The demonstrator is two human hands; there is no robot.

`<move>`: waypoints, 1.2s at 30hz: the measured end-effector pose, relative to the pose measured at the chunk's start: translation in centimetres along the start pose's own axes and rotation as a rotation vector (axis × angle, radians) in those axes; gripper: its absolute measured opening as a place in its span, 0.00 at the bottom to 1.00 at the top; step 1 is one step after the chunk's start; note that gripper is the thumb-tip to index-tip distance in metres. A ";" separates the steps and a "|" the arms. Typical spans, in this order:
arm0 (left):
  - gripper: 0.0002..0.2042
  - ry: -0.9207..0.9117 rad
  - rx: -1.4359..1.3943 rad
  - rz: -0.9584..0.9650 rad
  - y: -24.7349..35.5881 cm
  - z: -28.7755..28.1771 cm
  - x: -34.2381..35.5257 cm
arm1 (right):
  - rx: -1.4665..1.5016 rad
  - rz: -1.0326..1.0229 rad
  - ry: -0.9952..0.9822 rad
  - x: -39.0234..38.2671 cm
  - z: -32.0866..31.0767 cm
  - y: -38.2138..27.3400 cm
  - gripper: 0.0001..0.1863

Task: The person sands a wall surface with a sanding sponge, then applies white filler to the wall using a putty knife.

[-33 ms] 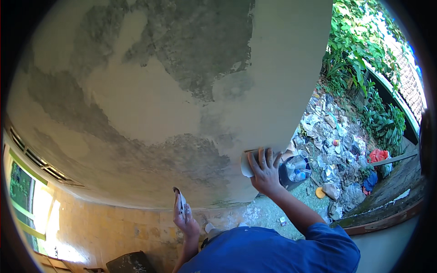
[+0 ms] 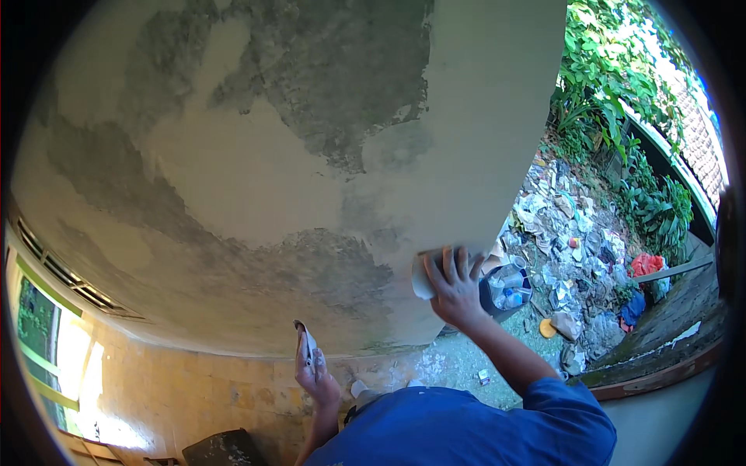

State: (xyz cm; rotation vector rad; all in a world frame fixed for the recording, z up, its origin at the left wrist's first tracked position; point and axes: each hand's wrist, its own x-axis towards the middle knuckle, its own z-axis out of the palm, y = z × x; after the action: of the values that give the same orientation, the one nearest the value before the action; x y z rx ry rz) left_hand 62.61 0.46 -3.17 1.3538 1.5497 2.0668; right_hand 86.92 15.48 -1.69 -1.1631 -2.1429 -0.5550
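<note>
A large wall (image 2: 233, 179) with pale plaster and darker grey patches fills the upper left of the head view. My right hand (image 2: 458, 295) presses a pale, flat sanding sheet or pad (image 2: 422, 278) against the wall near its right edge, fingers spread over it. My left hand (image 2: 315, 377), lower and a little away from the wall's lower edge, grips a thin, flat tool (image 2: 309, 342), apparently a scraper, held upright. Its exact shape is hard to make out. My blue shirt shows along the bottom.
Past the wall's edge lie a dark bucket (image 2: 505, 291) holding plastic items and strewn rubbish (image 2: 567, 233), with plants (image 2: 645, 194) behind. A weathered ledge (image 2: 660, 342) runs at right. At lower left are a window (image 2: 39, 334), tiled floor (image 2: 217, 380) and dark object (image 2: 221, 450).
My right hand and the pale pad have shifted slightly upward on the wall. My left hand and the rest look the same.
</note>
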 end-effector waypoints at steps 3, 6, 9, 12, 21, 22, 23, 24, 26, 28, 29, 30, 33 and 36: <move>0.20 0.024 0.021 -0.071 0.0 -0.8 -0.2 | 0.040 -0.019 0.200 5.9 -3.6 1.5 0.38; 0.20 0.027 0.045 -0.042 0.2 -0.4 0.3 | 0.128 0.033 0.305 10.0 -8.1 0.8 0.39; 0.20 0.046 0.021 -0.049 -0.2 -0.2 0.3 | 0.172 -0.006 0.222 7.9 -6.7 0.3 0.36; 0.20 0.036 -0.034 -0.056 0.1 0.5 0.1 | 0.110 -0.057 0.094 2.1 -1.9 0.1 0.33; 0.21 0.009 -0.008 -0.067 -0.7 0.0 0.0 | 0.129 -0.064 0.262 9.5 -6.6 1.7 0.39; 0.21 0.007 -0.015 -0.067 -0.8 0.1 0.1 | 0.121 -0.047 0.331 10.6 -7.3 1.7 0.39; 0.21 0.005 -0.021 -0.068 -0.8 0.3 0.2 | 0.113 -0.030 0.399 11.1 -7.6 1.7 0.40; 0.21 0.006 -0.021 -0.063 -0.6 0.4 0.3 | 0.113 -0.030 0.404 10.7 -7.1 1.5 0.40; 0.20 -0.018 -0.002 -0.038 0.0 0.9 0.4 | 0.149 -0.014 0.309 8.1 -4.9 0.4 0.38; 0.20 -0.012 -0.025 -0.039 -0.2 0.7 0.1 | 0.167 -0.074 0.217 3.5 -0.9 -0.4 0.35; 0.20 0.000 -0.043 -0.050 -0.3 0.5 0.0 | 0.171 -0.065 0.148 1.8 -0.4 -0.9 0.34; 0.20 0.002 -0.044 -0.046 -0.4 0.3 -0.2 | 0.177 -0.055 0.077 1.2 -0.8 -1.3 0.33; 0.20 0.020 -0.037 -0.079 -0.4 0.0 -0.3 | 0.158 -0.095 0.157 3.2 -1.8 0.5 0.34; 0.20 -0.003 0.016 -0.084 -1.5 0.0 0.1 | 0.126 -0.122 0.349 10.0 -6.6 2.2 0.35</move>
State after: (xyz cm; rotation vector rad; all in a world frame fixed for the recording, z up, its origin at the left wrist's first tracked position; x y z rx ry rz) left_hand 62.08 1.13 -4.41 1.2734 1.5976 2.0060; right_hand 86.86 18.39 10.19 -0.8049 -1.9235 -0.6168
